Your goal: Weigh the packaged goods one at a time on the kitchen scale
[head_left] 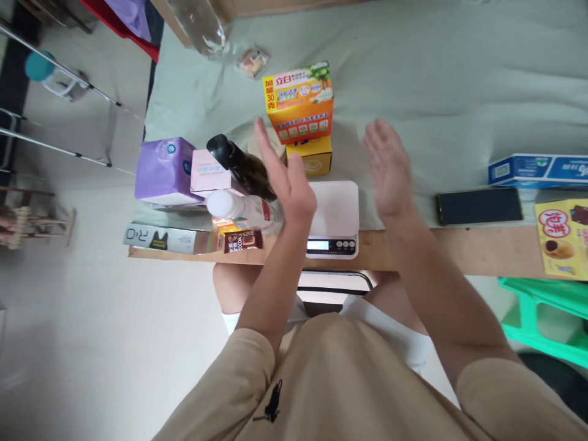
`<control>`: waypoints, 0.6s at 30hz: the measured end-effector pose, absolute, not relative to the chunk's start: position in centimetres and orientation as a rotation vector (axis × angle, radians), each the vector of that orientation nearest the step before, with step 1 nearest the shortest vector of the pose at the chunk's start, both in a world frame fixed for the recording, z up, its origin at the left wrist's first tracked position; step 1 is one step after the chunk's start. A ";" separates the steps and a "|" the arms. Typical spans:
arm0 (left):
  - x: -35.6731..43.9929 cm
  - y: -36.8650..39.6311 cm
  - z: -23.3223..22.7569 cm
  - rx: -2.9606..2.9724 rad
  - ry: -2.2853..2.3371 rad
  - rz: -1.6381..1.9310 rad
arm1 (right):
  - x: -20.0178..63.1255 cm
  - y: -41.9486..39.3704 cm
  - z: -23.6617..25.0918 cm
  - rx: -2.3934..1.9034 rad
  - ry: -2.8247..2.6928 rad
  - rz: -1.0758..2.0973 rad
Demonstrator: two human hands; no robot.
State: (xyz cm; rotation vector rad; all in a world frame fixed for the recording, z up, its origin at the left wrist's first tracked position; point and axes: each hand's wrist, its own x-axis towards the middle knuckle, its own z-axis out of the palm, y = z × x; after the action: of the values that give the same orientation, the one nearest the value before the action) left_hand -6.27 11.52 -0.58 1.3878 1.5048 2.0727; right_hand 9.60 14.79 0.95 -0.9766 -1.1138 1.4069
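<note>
My left hand (287,184) is held up with straight fingers, near a dark bottle (250,171) with a black cap and a clear, white-capped bottle (248,209); whether it touches either I cannot tell. Across from it, my right hand (389,168) is raised with its fingers stretched out and nothing in it. A white digital kitchen scale (334,208) with a lit display lies between my forearms at the table's front edge. Beyond it stands an orange and yellow box (301,107) with Chinese lettering, above a smaller yellow box (316,156). A pale round thing (266,144) is partly hidden behind my left fingers.
On the left are a purple pack (165,168), a pink box (211,170), a grey-white carton (160,237) and a brown cocoa packet (243,241). A black phone-like slab (480,206), blue box (542,171) and yellow box (565,239) lie right. A small wrapped snack (252,62) sits farther back.
</note>
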 end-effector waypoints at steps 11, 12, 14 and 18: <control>8.4 0.5 -2.5 1.838 1.170 1.463 | 26.1 -1.9 -3.6 -1.195 -0.887 1.230; 9.9 0.4 -2.4 1.832 1.128 1.408 | 27.9 -2.5 -3.6 -1.226 -0.868 1.175; 13.2 0.8 -2.3 1.825 1.062 1.267 | 31.5 -3.1 -3.4 -1.288 -0.819 1.048; 20.9 2.5 -2.6 1.815 0.957 1.066 | 38.9 -2.9 -3.2 -1.481 -0.768 0.735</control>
State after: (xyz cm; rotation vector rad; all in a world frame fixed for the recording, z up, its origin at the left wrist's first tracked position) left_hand 20.90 2.52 -2.56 1.8153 0.9572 1.0656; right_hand 38.88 -2.89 -3.20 -1.4811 -0.7675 0.7348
